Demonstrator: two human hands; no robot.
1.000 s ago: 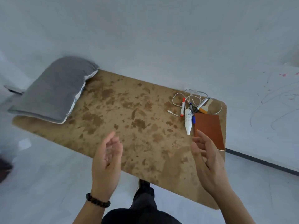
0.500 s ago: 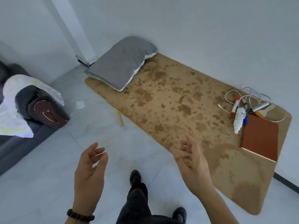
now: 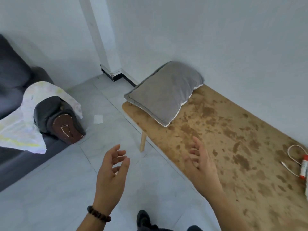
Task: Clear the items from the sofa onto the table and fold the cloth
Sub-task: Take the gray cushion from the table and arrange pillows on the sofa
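A white cloth [image 3: 25, 129] with faint yellow marks hangs over the arm of the dark grey sofa [image 3: 11, 90] at the left. On the right stands the brown mottled table [image 3: 225, 139], with a grey pillow [image 3: 165, 92] on its far left corner. A white cable [image 3: 293, 157] and a red-capped marker [image 3: 303, 169] lie at the table's right edge. My left hand [image 3: 111, 174] hovers over the floor, empty, fingers apart. My right hand [image 3: 200, 165] is open and empty over the table's near edge.
A small white paper scrap [image 3: 98, 118] lies on the pale tiled floor between sofa and table. A white wall column [image 3: 101, 35] stands in the corner behind. My dark shoe [image 3: 143, 219] shows at the bottom. One table leg [image 3: 143, 142] reaches the floor near my hands.
My view has swung left from the table toward the sofa. The notebook and most pens have left the frame at the right. Both hands stay open and empty.
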